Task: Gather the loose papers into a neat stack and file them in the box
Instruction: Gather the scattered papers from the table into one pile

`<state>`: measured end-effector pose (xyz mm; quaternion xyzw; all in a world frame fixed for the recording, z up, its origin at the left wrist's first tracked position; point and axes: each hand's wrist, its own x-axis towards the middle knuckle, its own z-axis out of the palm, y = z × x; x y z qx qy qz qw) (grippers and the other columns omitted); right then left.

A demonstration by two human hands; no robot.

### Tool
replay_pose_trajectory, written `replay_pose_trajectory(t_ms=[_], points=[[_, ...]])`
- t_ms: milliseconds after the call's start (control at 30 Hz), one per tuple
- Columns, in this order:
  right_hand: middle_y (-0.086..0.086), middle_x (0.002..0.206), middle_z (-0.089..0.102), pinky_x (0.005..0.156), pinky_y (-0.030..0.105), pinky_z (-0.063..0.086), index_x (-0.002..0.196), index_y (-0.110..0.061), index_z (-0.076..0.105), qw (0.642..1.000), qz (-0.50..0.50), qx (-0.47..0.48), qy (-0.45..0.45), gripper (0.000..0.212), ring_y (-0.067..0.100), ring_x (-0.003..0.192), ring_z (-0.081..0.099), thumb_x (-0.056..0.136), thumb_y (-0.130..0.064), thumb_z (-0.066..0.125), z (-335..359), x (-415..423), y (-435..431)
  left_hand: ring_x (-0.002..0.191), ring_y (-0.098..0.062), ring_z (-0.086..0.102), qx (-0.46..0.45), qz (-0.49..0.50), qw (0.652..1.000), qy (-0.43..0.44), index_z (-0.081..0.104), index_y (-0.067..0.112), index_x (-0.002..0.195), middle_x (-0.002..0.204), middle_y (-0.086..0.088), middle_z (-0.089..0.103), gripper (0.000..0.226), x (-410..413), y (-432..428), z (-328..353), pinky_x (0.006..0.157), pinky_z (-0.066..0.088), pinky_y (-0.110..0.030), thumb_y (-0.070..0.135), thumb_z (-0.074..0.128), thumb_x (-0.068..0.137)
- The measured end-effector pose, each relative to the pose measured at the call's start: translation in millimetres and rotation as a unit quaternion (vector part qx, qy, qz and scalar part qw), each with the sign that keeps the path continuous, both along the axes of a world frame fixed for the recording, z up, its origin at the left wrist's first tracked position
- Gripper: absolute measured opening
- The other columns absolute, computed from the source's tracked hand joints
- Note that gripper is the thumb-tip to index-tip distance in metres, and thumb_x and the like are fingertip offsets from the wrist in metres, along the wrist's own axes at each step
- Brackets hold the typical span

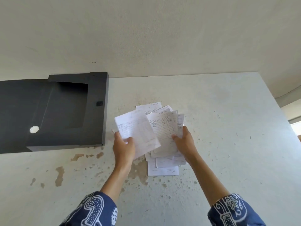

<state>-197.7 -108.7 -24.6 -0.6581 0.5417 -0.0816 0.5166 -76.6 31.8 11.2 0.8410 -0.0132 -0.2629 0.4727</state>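
Note:
My left hand (124,148) grips a white printed sheet (138,131) by its lower left corner, lifted and tilted over the table. My right hand (184,141) holds a fanned bunch of lined forms (164,129) at their right edge. Beneath both hands more loose papers (162,168) lie in an untidy pile on the table. The black file box (97,111) lies open at the left, its lid flap (21,111) spread out toward the left edge, with a round white hole (34,129) in it. The box's inside looks empty.
The white table (228,144) has brown chipped patches near its front left. Its right edge runs diagonally at the far right, and a plain wall (146,38) stands behind it. Blue patterned sleeves cover both forearms.

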Motion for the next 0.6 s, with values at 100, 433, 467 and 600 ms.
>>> replay_pose_trajectory(t_ms=[100, 433, 467, 600], points=[[0.008, 0.118, 0.06, 0.081, 0.041, 0.054, 0.123, -0.008, 0.047, 1.0, 0.023, -0.009, 0.009, 0.032, 0.028, 0.103, 0.058, 0.091, -0.009, 0.05, 1, 0, -1, 0.085, -0.014, 0.055, 0.026, -0.089, 0.996, 0.009, 0.045, 0.009, 0.114, 0.114, -0.007, 0.059, 0.022, -8, -14, -9, 0.054, 0.043, -0.014, 0.004, 0.043, 0.093], [0.013, 0.137, 0.04, 0.105, 0.043, 0.03, 0.138, -0.009, 0.034, 0.988, 0.026, -0.138, 0.057, 0.056, 0.03, 0.124, 0.035, 0.09, -0.025, 0.058, -3, 2, -2, 0.118, -0.027, 0.041, 0.093, -0.118, 0.989, -0.002, 0.033, 0.009, 0.128, 0.13, -0.014, 0.034, 0.052, -21, -28, -28, 0.092, 0.047, -0.037, 0.011, 0.062, 0.085], [0.012, 0.137, 0.04, 0.105, 0.043, 0.031, 0.138, -0.008, 0.034, 0.989, 0.038, -0.129, 0.054, 0.056, 0.029, 0.125, 0.035, 0.09, -0.024, 0.057, -2, 6, -4, 0.114, -0.025, 0.045, 0.081, -0.105, 0.991, 0.011, 0.035, 0.009, 0.125, 0.128, -0.012, 0.037, 0.051, -19, -30, -32, 0.091, 0.05, -0.039, 0.009, 0.063, 0.083], [0.013, 0.131, 0.051, 0.098, 0.042, 0.043, 0.135, -0.004, 0.037, 0.995, 0.066, -0.06, 0.054, 0.048, 0.031, 0.12, 0.047, 0.093, -0.024, 0.052, -1, 20, -8, 0.099, -0.025, 0.061, 0.029, -0.003, 0.996, 0.08, 0.045, 0.006, 0.114, 0.116, -0.012, 0.057, 0.042, -11, -40, -43, 0.071, 0.056, -0.034, 0.002, 0.065, 0.077]])
